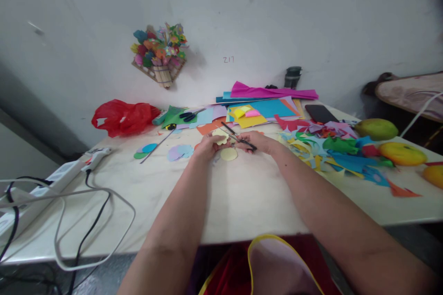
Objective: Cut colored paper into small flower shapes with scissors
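Observation:
Between the fingers of my left hand (206, 144) is a pale yellow paper piece (220, 137) with a scalloped edge. My right hand (254, 141) grips dark-handled scissors (249, 145), whose blades point left toward that paper. Whether the blades touch the paper I cannot tell. Just below the hands a round yellow paper disc (229, 154) lies on the table. To the left are overlapping lilac and light blue paper shapes (180, 152), and farther left some blue and green discs (145, 150).
Coloured paper scraps (332, 145) spread on the right beside several mangoes (376, 129) and a phone (321, 113). Paper sheets (273, 109) and a second pair of scissors (188, 115) lie at the back. A red plastic bag (124, 117), power strip (51, 184) and cables occupy the left.

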`<state>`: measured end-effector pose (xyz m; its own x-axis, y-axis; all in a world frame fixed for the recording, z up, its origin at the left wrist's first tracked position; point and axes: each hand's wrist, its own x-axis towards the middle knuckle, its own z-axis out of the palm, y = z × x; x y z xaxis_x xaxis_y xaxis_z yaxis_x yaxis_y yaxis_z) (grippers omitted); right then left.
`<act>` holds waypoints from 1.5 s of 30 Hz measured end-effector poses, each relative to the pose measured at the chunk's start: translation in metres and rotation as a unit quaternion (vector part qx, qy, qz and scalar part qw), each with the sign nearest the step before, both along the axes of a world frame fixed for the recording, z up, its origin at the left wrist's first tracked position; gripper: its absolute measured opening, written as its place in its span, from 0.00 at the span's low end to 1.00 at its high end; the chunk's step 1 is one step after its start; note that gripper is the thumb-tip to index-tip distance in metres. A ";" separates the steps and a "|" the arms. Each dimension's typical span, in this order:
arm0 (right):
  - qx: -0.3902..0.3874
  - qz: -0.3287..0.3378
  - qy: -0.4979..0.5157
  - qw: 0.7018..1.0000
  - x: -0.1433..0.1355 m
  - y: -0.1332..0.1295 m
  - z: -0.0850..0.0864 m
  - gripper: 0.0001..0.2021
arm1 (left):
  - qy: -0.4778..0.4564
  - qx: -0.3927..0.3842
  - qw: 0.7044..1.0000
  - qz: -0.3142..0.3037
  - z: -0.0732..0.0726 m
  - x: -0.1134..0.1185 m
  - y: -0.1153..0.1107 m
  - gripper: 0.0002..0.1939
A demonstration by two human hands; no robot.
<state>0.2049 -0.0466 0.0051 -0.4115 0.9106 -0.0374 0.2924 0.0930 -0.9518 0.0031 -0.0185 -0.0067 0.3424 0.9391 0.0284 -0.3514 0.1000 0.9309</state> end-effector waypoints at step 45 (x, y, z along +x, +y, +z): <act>0.001 -0.027 -0.001 1.000 -0.004 -0.010 0.009 0.09 | 0.046 0.003 0.998 -0.032 0.008 -0.001 -0.006 0.10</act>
<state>0.2010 -0.0565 0.0138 -0.3608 0.9319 -0.0358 0.2988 0.0792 -0.9510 0.0019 -0.0248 0.0016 0.4033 0.9151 -0.0009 -0.2577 0.1146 0.9594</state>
